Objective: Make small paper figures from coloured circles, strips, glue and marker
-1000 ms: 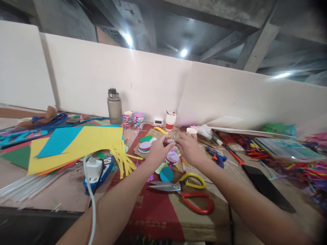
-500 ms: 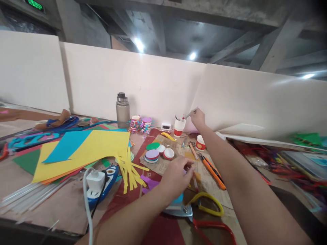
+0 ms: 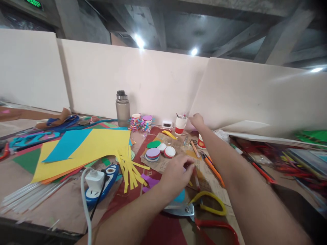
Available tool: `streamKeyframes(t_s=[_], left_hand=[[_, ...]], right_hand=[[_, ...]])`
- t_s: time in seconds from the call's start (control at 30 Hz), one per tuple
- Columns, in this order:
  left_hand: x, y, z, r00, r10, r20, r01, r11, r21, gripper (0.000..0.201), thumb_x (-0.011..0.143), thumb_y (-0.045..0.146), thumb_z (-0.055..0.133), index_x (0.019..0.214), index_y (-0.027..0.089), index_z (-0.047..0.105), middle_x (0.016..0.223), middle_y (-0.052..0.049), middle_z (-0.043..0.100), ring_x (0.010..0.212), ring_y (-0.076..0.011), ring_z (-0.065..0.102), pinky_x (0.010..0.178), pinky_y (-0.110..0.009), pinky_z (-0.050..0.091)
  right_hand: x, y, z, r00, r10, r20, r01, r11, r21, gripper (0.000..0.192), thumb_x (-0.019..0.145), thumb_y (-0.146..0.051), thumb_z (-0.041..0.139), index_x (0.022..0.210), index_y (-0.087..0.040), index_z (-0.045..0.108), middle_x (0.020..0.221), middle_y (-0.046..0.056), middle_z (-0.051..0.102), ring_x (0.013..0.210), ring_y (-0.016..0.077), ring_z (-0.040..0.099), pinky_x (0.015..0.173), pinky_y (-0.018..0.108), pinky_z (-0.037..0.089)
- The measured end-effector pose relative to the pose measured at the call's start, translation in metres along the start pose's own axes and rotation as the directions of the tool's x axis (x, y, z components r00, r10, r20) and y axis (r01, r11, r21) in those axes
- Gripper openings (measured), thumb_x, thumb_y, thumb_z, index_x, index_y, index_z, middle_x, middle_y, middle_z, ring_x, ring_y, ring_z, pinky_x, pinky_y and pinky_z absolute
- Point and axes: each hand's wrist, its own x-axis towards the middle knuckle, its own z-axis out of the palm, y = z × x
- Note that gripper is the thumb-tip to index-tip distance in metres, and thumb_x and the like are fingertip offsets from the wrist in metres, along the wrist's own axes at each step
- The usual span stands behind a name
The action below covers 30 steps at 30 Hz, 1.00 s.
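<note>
Yellow paper sheet (image 3: 99, 144) w/ cut fringe lies far left, power strip (image 3: 98, 182) just below it. Left hand (image 3: 176, 175) rests on the cardboard near the stacked paper discs (image 3: 158, 153) — fingers curled, pinching sth small; can't tell what. Scissors (image 3: 204, 212) just beside it. Right hand (image 3: 196, 119) is at the red-white cup (image 3: 180, 125) by the wall, fingers loosely bent — grip unclear.

Left hand (image 3: 176, 175): I am holding it low and near me, palm down, fingers curling loosely inward.
Left arm: I am bending it in from the lower left.
Right hand (image 3: 197, 120): I am stretching it far forward, fingers bunching.
Right arm: I am extending it nearly straight.
</note>
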Motion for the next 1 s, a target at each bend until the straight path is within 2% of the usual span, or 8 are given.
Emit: streamKeyframes(t_s=[0.13,0.2,0.4,0.53,0.7,0.8,0.9,1.0], left_hand=[[0.004,0.000,-0.005,1.000,-0.001,-0.019,0.000,1.000,-0.014,0.013,0.081,0.015,0.058,0.084,0.021,0.068,0.087,-0.003,0.072,0.082,-0.0167,0.064,0.078,-0.029,0.049],[0.007,-0.002,-0.007,0.999,0.013,-0.038,-0.013,1.000,0.002,0.011,0.082,0.017,0.058,0.082,0.021,0.068,0.086,-0.003,0.072,0.082,-0.0170,0.064,0.080,-0.030,0.048],[0.015,-0.011,-0.012,0.996,0.018,-0.083,-0.014,0.999,0.051,0.013,0.082,0.019,0.057,0.082,0.020,0.069,0.085,-0.003,0.072,0.080,-0.0170,0.063,0.076,-0.029,0.048],[0.016,-0.017,-0.012,0.997,0.030,-0.078,-0.024,0.997,0.079,0.014,0.083,0.021,0.055,0.081,0.020,0.069,0.083,-0.003,0.072,0.078,-0.0169,0.063,0.076,-0.030,0.047],[0.020,-0.023,-0.015,0.992,-0.031,-0.125,0.027,0.999,-0.040,0.013,0.081,0.022,0.056,0.083,0.019,0.068,0.082,-0.002,0.071,0.077,-0.0158,0.062,0.075,-0.029,0.047],[0.025,-0.025,-0.017,0.970,-0.176,-0.168,0.123,0.950,-0.286,0.017,0.082,0.030,0.059,0.090,0.017,0.066,0.084,-0.004,0.069,0.075,-0.0142,0.062,0.067,-0.025,0.047],[0.030,-0.025,-0.019,0.944,-0.312,-0.110,0.212,0.826,-0.522,0.030,0.081,0.044,0.062,0.093,0.016,0.064,0.075,-0.002,0.063,0.063,-0.0108,0.057,0.054,-0.021,0.041],[0.033,-0.024,-0.020,0.969,-0.249,0.002,0.190,0.735,-0.651,0.037,0.075,0.050,0.069,0.075,0.014,0.061,0.061,0.002,0.054,0.052,-0.0067,0.048,0.047,-0.018,0.032]], right_hand=[[-0.033,0.019,-0.012,0.990,-0.074,0.123,0.089,0.989,-0.121,0.029,0.087,-0.023,0.051,0.104,-0.009,0.072,0.095,0.017,0.075,0.086,0.0202,0.070,0.069,0.024,0.048],[-0.053,0.025,-0.014,0.977,-0.104,0.187,0.140,0.972,-0.186,0.026,0.083,-0.024,0.060,0.100,-0.010,0.073,0.095,0.017,0.075,0.092,0.0217,0.070,0.075,0.025,0.048],[-0.104,0.025,0.003,0.949,-0.048,0.312,0.155,0.933,-0.326,0.029,0.082,-0.018,0.067,0.110,-0.010,0.068,0.113,0.020,0.068,0.108,0.0276,0.065,0.088,0.036,0.050],[-0.120,0.023,0.011,0.946,-0.006,0.325,0.111,0.945,-0.306,0.038,0.093,-0.036,0.059,0.124,-0.016,0.057,0.124,0.010,0.059,0.106,0.0220,0.061,0.089,0.044,0.054],[-0.124,0.025,-0.005,0.953,-0.037,0.300,0.085,0.985,-0.147,0.026,0.090,-0.022,0.057,0.107,-0.007,0.067,0.106,0.018,0.068,0.098,0.0232,0.065,0.080,0.032,0.050],[-0.139,0.026,-0.017,0.941,-0.141,0.307,0.138,0.990,0.031,0.028,0.091,-0.025,0.049,0.103,-0.010,0.069,0.095,0.012,0.070,0.087,0.0179,0.064,0.070,0.024,0.047],[-0.168,0.026,-0.025,0.897,-0.265,0.353,0.196,0.956,0.219,0.033,0.093,-0.034,0.043,0.107,-0.019,0.069,0.084,0.000,0.068,0.074,0.0119,0.061,0.062,0.020,0.045],[-0.201,0.027,-0.029,0.796,-0.461,0.392,0.207,0.816,0.539,0.028,0.089,-0.035,0.047,0.092,-0.018,0.069,0.069,-0.003,0.060,0.062,0.0109,0.053,0.056,0.020,0.042]])
